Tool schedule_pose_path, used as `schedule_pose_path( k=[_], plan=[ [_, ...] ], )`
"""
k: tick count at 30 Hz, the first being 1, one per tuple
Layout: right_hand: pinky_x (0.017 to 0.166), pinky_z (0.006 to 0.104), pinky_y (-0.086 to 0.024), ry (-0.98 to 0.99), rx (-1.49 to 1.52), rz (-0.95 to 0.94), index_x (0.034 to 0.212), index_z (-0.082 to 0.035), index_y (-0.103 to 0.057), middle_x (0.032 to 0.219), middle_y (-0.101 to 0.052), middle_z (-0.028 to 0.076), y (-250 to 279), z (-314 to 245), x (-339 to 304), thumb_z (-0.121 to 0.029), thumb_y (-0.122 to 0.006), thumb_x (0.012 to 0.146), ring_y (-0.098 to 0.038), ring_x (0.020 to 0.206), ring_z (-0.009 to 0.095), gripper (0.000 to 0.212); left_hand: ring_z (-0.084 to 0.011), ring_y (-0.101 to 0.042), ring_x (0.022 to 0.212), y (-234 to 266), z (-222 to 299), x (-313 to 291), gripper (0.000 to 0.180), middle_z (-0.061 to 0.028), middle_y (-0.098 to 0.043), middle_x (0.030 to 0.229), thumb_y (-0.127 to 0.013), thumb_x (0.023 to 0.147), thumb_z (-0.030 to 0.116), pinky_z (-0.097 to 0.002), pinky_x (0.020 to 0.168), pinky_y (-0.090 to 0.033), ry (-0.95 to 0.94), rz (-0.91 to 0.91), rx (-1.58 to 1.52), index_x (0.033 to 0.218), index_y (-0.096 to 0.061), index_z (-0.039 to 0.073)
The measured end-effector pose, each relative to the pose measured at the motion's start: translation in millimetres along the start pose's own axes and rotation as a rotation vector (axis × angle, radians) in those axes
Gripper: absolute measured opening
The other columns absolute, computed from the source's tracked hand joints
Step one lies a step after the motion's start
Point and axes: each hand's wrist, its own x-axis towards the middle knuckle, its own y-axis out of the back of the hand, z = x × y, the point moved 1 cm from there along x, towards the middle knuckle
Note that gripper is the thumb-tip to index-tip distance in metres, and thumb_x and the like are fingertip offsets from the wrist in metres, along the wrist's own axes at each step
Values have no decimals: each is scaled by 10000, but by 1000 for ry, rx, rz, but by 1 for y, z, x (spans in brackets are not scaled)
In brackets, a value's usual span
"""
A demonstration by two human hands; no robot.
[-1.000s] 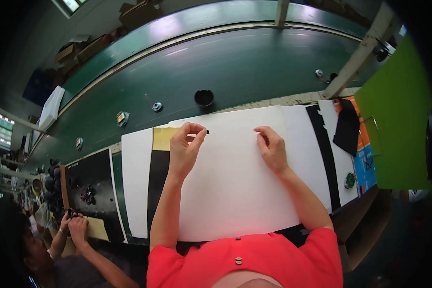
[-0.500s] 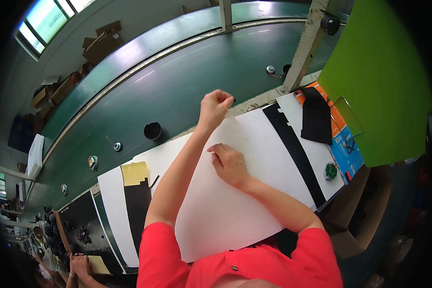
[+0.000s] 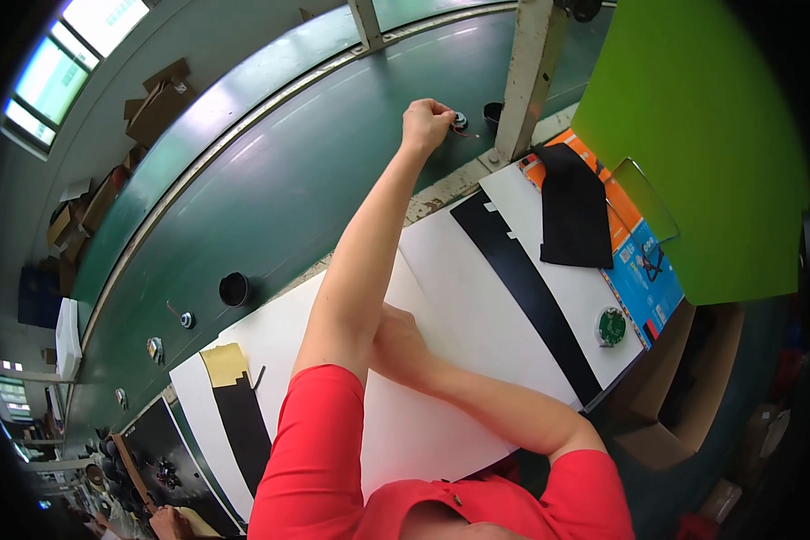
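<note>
My left arm stretches far forward to the right, over the green conveyor belt (image 3: pixel 333 148). My left hand (image 3: pixel 427 124) has its fingers pinched together at the edge of a small round silver-and-dark component (image 3: pixel 460 119) with thin red wires, which looks like a little speaker or motor. A black cup (image 3: pixel 493 114) stands just right of it. Below, my right hand (image 3: pixel 398 344) rests over the large white sheet (image 3: pixel 459 288); its fingers are hidden behind my left forearm.
To the right lie a black strip (image 3: pixel 531 297), a black fabric piece (image 3: pixel 576 207), a round green circuit-board part (image 3: pixel 610 327) and an orange-blue box (image 3: pixel 643 252). A metal post (image 3: pixel 531 76) rises beside the belt. Another black cup (image 3: pixel 234 289) and several small components sit further left.
My left hand has reached forward to the round component on the belt. My right hand has shifted left and gone behind my left forearm. The whole view has turned slightly.
</note>
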Motion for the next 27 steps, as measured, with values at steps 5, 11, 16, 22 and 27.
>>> schedule_pose_path(
  k=[5,11,16,22,27],
  plan=[
    [783,447,-556,15,9,-5,1052,-21,-617,985,-700,153,5,0,1,17,-551,924,-678,920,369,150,-260,-738,801,-2,-3,6,184,-156,-761,848,-770,777,200,-368,780,-576,-5,-19,48,870,-795,43],
    [765,452,-556,44,-1,7,1032,-6,-613,964,-696,162,1,2,1,41,-534,914,-675,902,373,149,-290,-740,837,3,-7,3,185,-152,-762,869,-760,776,224,-393,804,-576,6,2,135,865,-795,65],
    [751,454,-555,55,-15,18,1017,-2,-619,957,-699,168,0,1,1,43,-536,906,-677,889,373,146,-310,-737,860,4,-5,-1,177,-154,-762,884,-757,775,230,-409,820,-576,7,11,163,857,-795,77],
    [745,456,-551,45,-36,-5,1003,-2,-630,959,-698,170,-2,0,3,44,-534,897,-676,889,369,150,-329,-727,898,9,-6,-6,143,-147,-755,909,-723,805,195,-439,828,-569,-51,62,246,863,-751,68],
    [769,466,-548,44,-80,-25,1019,-6,-638,981,-701,169,-2,1,3,40,-519,901,-673,920,375,173,-366,-685,1020,11,2,-15,229,-148,-732,1005,-677,843,148,-446,899,-541,-134,-38,380,1057,-644,72]
  ],
)
